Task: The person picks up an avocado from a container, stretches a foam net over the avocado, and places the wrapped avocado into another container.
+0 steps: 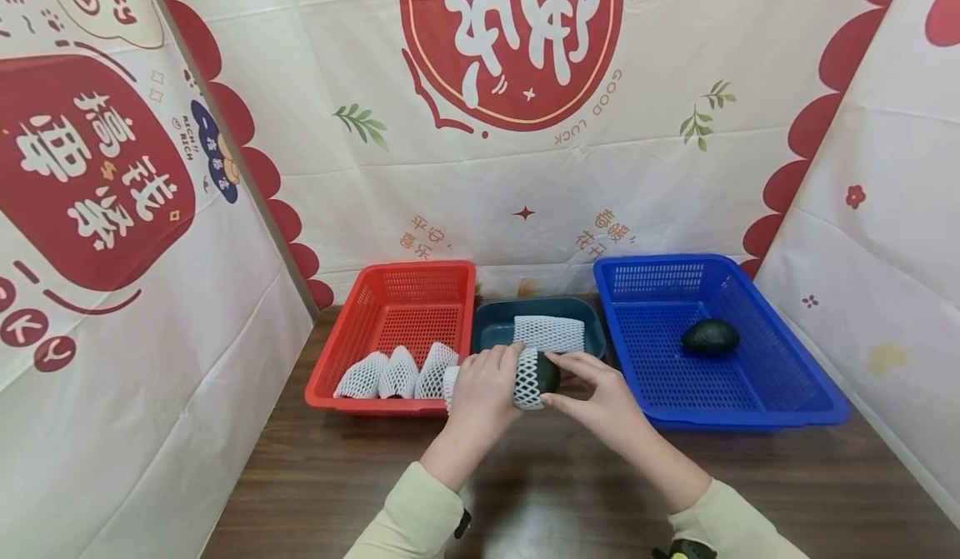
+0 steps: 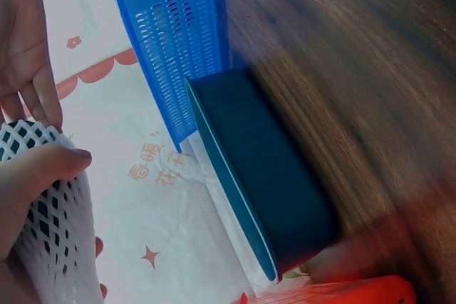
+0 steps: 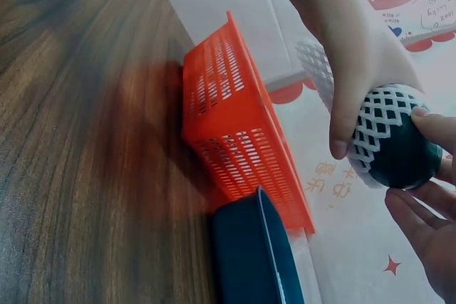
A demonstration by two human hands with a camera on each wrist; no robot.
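Observation:
My left hand grips a white foam net sleeve partly pulled over a dark green avocado. One end of the avocado sticks out of the sleeve, towards my right hand. The right thumb and fingers pinch that bare end, as the right wrist view shows. Both hands are above the table, at the front of a dark teal tray. In the left wrist view the left thumb presses on the netting, with dark skin showing through its holes.
An empty-looking foam net sleeve lies in the teal tray. On the left, a red basket holds several white foam sleeves with dark contents. The blue basket on the right holds one bare avocado. Printed cloth hangs behind.

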